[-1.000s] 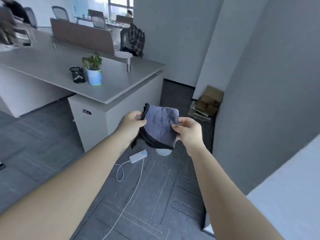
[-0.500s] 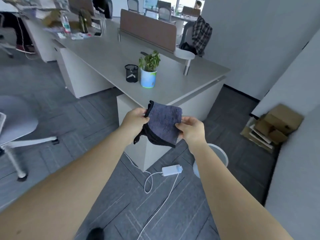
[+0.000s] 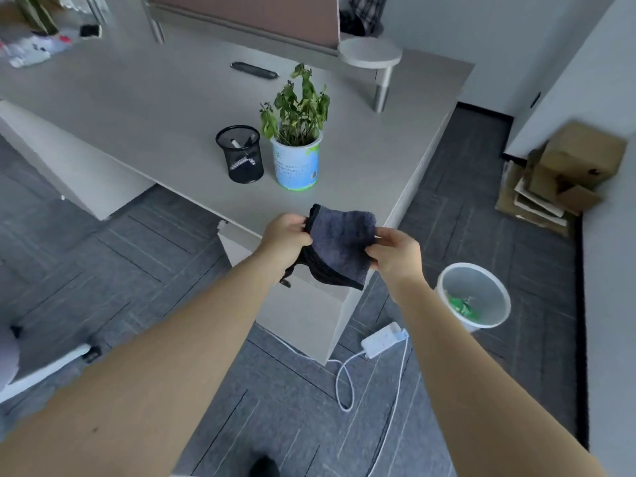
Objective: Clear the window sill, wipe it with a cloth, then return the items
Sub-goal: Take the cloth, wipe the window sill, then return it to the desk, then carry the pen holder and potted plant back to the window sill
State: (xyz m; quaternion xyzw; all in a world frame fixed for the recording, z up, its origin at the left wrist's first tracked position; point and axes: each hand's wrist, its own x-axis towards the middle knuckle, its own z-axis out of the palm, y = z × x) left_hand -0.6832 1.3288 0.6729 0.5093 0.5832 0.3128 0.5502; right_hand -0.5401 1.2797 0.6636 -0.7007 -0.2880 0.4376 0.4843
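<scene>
1. Two hands are up in front of you, both clamped on one cloth [image 3: 340,247]: your left hand [image 3: 287,237] pinches its left edge, your right hand [image 3: 395,251] pinches its right edge.
2. One cloth only, held in the air just over the near corner of the worktop [image 3: 155,108]. It is folded, blue-grey and fuzzy on the face towards you, with darker, almost black layers hanging out below and a small strap or tag dangling at the lower left.
3. On the worktop, left to right, you have one black mesh pen holder [image 3: 241,154] and one potted plant [image 3: 296,146], just beside each other and beyond the cloth. The plant's leaves are drooping; its pot is white with blue and green print.
4. On the floor to the right you have one white power strip [image 3: 382,340] with its cable looped, one pale waste bin [image 3: 473,296] with something green inside, and one stack of cardboard [image 3: 557,177] against the wall.
</scene>
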